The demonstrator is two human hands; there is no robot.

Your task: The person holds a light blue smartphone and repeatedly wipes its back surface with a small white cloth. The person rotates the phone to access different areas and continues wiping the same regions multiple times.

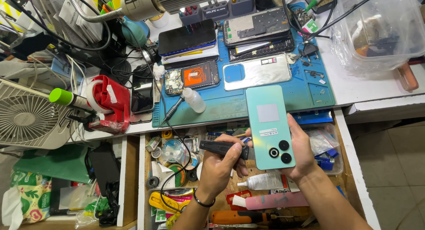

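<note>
Work mat (283,97): blue, at the table's front edge, carrying opened phones.
Phone (270,126): mint green, back up, above the open drawer (354,168).
Right hand (303,152): gripping the phone.
Left hand (219,165): clasping a black pry tool (221,147) against the phone's edge.

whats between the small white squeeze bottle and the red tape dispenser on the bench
In the head view, a dark phone lies flat between the squeeze bottle and the red tape dispenser, with a black cable crossing beside it.

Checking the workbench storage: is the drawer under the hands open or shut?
Open. The drawer is pulled out below the bench edge, showing tape rolls and a glue tube beneath the left hand.
</note>
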